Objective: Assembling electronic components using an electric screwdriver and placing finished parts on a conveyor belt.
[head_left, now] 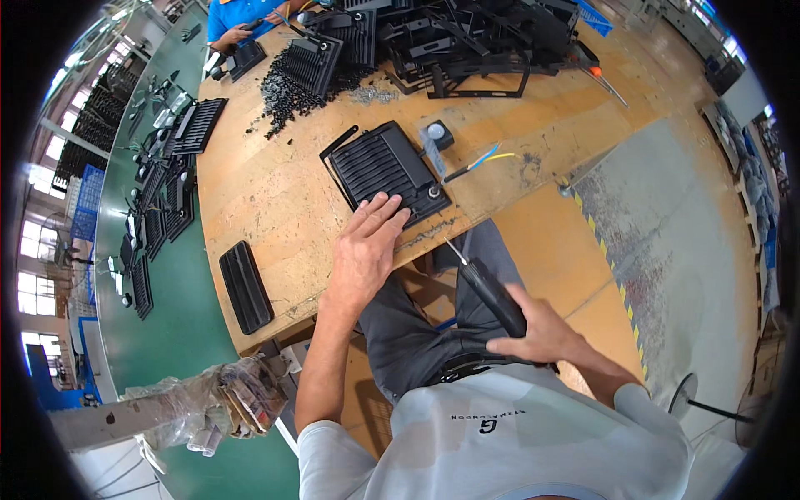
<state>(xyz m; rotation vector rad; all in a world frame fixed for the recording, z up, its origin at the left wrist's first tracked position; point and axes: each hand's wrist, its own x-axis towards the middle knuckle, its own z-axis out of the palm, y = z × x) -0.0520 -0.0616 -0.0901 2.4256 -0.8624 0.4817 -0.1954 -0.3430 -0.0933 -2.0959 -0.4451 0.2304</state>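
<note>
A black finned floodlight housing (pixel 387 167) lies on the wooden table in front of me, with a bracket along its left side. Blue and yellow wire ends (pixel 490 158) stick out to its right from a short black cable. My left hand (pixel 368 246) rests on the housing's near edge, its fingers stretched out. Low over my lap, clear of the table edge, my right hand (pixel 537 327) is wrapped round a black electric screwdriver (pixel 492 293). Its thin bit points up and left toward the table. A small black sensor with a white dome (pixel 436 132) sits beside the housing's far right corner.
A black rectangular tray-like part (pixel 247 286) lies at the table's left edge. Black screws (pixel 287 87) and stacked brackets (pixel 467 46) cover the far side, near an orange-handled screwdriver (pixel 607 83). A green bench (pixel 179 275) holds more housings. Across the table works another person (pixel 242 21).
</note>
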